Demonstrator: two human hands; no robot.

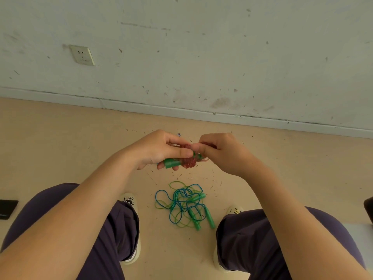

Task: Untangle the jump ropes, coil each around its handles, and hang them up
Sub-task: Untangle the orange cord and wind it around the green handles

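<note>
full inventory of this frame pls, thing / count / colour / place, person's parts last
red rope: 1, red, coiled round green handles, held in both hands
rope pile: blue and light-green cords tangled, green handles among them, on floor between the feet; rope count unclear
floor: 1, tan, strewn with small dark flecks
wall: 1, pale grey, scuffed
socket: 1, white, on wall at left
dark flat object: 1, black, left edge, unidentifiable
shoes: 2, white, on floor
trousers: dark purple, both legs
left hand: grips the handles
right hand: pinches the red cord at the bundle
</note>
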